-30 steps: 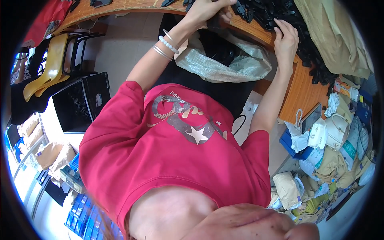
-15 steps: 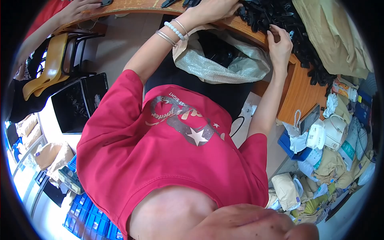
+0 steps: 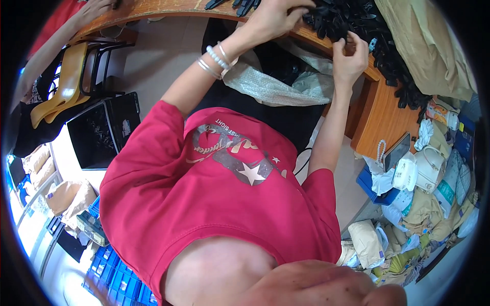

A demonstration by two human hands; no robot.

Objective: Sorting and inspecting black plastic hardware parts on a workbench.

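A heap of small black plastic parts (image 3: 357,20) lies on the curved wooden table (image 3: 168,7). My left hand (image 3: 275,19), with bracelets on its wrist, is at the table's edge left of the heap. Its thumb and fingers are drawn together, and whatever is in them cannot be made out. At the near edge of the heap, my right hand (image 3: 351,61) bends its fingers and thumb into a pinch against the black parts; what sits between the tips is unclear. Below both hands a white woven sack (image 3: 265,84) hangs open with dark contents.
Several black parts (image 3: 245,6) lie left of my left hand. Another person's hand (image 3: 97,9) rests at the table's far left. A brown paper bag (image 3: 429,46) stands beside the heap. A yellow chair (image 3: 71,81) and black bin (image 3: 92,135) are left; bags (image 3: 429,168) crowd the right.
My left hand has shifted slightly nearer and lifted from the table edge. The right hand has drawn a little left and toward me. The woven sack's opening looks narrower.
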